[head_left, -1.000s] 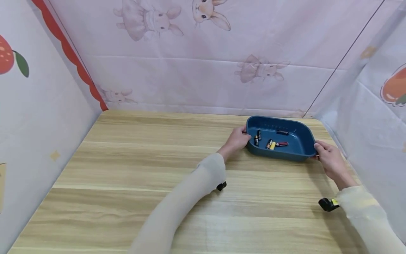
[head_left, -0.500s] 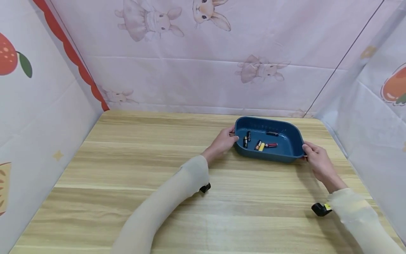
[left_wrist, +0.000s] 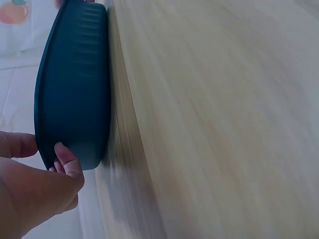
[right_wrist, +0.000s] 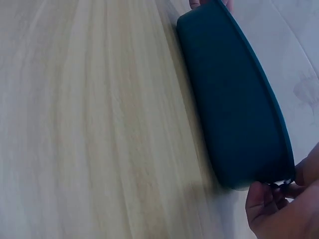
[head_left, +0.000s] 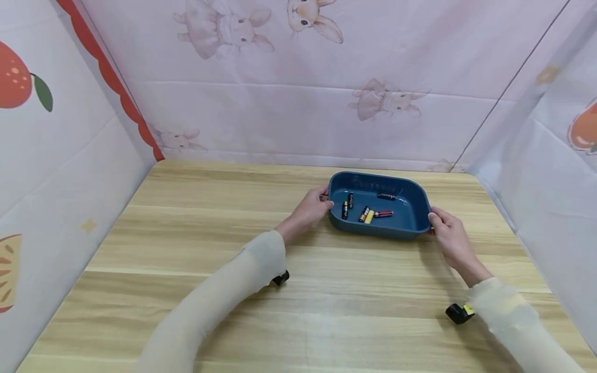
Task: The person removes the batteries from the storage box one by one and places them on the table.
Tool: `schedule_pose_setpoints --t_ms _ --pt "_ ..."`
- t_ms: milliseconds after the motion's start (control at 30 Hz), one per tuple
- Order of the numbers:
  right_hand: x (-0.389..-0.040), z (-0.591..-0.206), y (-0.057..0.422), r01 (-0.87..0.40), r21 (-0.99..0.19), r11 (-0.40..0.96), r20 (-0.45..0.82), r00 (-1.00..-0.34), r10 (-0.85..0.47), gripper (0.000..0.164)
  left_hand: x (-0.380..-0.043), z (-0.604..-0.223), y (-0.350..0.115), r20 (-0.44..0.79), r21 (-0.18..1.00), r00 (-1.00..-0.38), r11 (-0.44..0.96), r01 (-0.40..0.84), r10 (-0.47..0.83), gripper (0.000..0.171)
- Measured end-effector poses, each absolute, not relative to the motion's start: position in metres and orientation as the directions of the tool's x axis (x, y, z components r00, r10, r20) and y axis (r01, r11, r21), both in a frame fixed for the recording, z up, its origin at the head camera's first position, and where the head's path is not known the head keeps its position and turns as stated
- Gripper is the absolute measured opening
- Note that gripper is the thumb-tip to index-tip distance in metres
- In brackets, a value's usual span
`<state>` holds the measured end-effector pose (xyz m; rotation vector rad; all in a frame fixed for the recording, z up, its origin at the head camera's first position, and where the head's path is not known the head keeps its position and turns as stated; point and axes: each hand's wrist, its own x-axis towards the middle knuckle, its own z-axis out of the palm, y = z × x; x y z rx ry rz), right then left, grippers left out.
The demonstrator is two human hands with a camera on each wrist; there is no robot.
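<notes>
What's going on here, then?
A person is holding a blue basin by its two short ends, the left hand on one and the right hand on the other. Several small batteries lie loose inside it. The basin is towards the far side of a wooden table; I can't tell whether it's touching the tabletop.
</notes>
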<state>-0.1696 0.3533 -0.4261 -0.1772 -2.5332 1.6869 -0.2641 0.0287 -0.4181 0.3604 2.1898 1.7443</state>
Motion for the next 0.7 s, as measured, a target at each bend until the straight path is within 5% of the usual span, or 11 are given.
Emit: schedule_pose_setpoints --t_ms 700 --pt "-0.173 -0.430 0.300 -0.043 -0.904 0.424 0.084 -0.993 0.079 0.051 -0.254 -0.415 -0.034 -0.085 0.961 -0.934 0.276 0.015 0.347 0.061"
